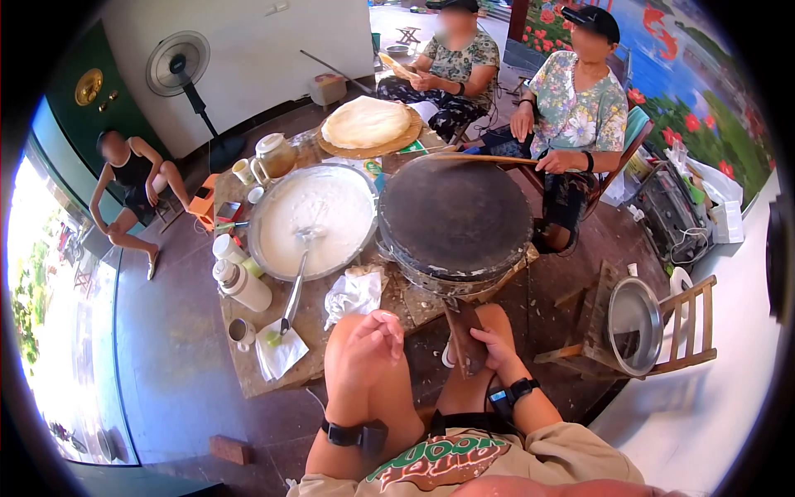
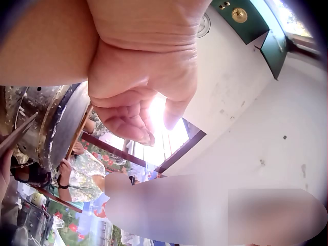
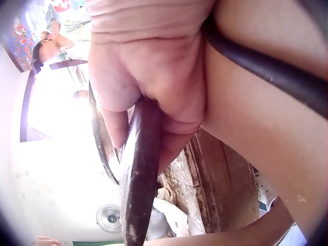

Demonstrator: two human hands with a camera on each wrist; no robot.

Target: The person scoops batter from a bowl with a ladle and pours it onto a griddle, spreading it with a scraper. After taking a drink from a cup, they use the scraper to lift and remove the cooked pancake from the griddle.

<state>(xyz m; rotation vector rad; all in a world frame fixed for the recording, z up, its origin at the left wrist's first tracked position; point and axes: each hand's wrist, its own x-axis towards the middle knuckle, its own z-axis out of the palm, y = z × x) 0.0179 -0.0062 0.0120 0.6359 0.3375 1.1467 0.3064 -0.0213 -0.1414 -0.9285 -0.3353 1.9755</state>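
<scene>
Gripping flat dk-brown board (image 1: 465, 338) in R hand (image 1: 497, 348), nr rnd griddle (image 1: 455, 211) on desk (image 1: 406, 296); holding L hand (image 1: 371, 346) loosely half-curled & empty, nr crumpled wht cloth (image 1: 354, 291).

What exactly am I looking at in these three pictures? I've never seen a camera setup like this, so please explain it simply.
There is no machine here, just a person's left hand and right hand, both bare. The wide picture is shot from the head, looking forward and down. The other two are shot from the wrists, each showing one hand close up.

On the table is a bowl of white mixture with a ladle in it, plus flatbread and a white cloth. Beside the bowl is a round, dark griddle.

The right hand holds a dark, flat tool; the left hand holds nothing.
</scene>
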